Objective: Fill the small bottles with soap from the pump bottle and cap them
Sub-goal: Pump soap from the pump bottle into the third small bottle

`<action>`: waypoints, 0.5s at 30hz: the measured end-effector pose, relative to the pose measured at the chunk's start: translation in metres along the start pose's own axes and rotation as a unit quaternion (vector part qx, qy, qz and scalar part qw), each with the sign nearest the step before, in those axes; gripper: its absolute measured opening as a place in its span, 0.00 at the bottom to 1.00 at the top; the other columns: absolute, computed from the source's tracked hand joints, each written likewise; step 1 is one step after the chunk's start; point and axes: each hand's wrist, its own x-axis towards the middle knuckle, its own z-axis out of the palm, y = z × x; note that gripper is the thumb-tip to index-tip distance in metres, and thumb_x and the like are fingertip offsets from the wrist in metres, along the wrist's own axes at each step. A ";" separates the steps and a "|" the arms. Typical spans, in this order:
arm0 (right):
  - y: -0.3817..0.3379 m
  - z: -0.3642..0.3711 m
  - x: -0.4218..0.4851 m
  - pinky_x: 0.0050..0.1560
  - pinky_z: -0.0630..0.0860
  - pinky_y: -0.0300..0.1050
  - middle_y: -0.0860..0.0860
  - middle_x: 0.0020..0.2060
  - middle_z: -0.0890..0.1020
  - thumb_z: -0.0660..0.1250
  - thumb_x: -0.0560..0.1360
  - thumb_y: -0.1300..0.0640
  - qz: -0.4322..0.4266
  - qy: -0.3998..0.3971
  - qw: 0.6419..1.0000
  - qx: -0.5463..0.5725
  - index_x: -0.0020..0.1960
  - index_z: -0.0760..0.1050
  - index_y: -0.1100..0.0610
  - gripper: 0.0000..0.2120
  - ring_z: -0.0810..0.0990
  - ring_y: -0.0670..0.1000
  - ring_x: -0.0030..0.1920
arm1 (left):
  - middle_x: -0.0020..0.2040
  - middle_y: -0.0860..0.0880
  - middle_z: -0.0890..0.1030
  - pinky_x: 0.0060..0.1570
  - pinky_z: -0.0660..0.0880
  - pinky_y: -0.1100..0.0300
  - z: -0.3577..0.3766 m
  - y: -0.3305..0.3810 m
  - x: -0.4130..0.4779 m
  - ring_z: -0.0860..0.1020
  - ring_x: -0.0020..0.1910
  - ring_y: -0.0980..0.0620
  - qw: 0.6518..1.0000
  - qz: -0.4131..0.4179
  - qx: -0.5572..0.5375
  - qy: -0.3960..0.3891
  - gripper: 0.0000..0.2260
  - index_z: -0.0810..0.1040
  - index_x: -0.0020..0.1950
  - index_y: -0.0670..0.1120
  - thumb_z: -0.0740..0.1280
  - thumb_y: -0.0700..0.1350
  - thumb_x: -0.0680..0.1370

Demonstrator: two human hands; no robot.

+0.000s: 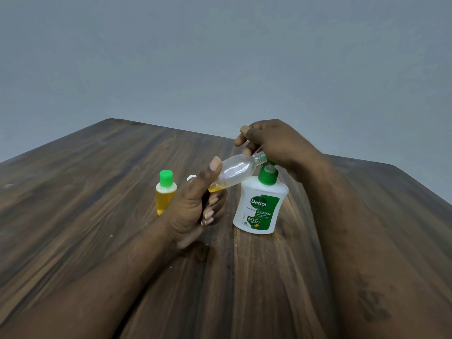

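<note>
Forearms lie over the worktop (97,192); left hand (193,206) holds a small bottle (234,171) tilted toward the pump bottle (259,206).
Left fingers (210,214) and thumb wrap its base, where a little yellow soap pools, its open neck just beside the spout. Right hand (276,143) lies on the pump head, fingers bent; whether they clasp it cannot be told. A full capped bottle (166,196) stands left.

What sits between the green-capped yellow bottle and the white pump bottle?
In the head view, the left hand, gripping a clear, nearly empty small bottle.
</note>
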 end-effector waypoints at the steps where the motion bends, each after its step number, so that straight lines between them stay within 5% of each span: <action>1: 0.001 0.001 0.000 0.40 0.76 0.42 0.51 0.39 0.83 0.61 0.85 0.50 0.004 -0.004 1.000 0.009 0.49 0.85 0.56 0.16 0.80 0.49 0.37 | 0.27 0.59 0.75 0.24 0.69 0.69 0.000 0.000 0.000 0.73 0.22 0.61 1.000 -0.002 0.000 0.004 0.23 0.76 0.37 0.58 0.76 0.74 0.59; 6: 0.013 0.007 0.001 0.51 0.81 0.54 0.58 0.45 0.88 0.64 0.84 0.53 0.063 -0.048 0.995 0.059 0.45 0.86 0.59 0.16 0.83 0.55 0.43 | 0.27 0.62 0.76 0.26 0.68 0.73 0.003 0.004 -0.003 0.75 0.24 0.63 1.000 0.004 0.023 -0.003 0.21 0.80 0.32 0.61 0.75 0.77 0.57; 15: 0.002 0.000 0.001 0.45 0.77 0.46 0.50 0.36 0.84 0.62 0.85 0.50 -0.030 0.016 0.999 -0.004 0.49 0.85 0.56 0.16 0.79 0.48 0.38 | 0.23 0.55 0.66 0.22 0.62 0.65 0.001 0.004 -0.003 0.63 0.20 0.58 1.000 0.014 0.010 -0.003 0.23 0.72 0.30 0.53 0.72 0.70 0.69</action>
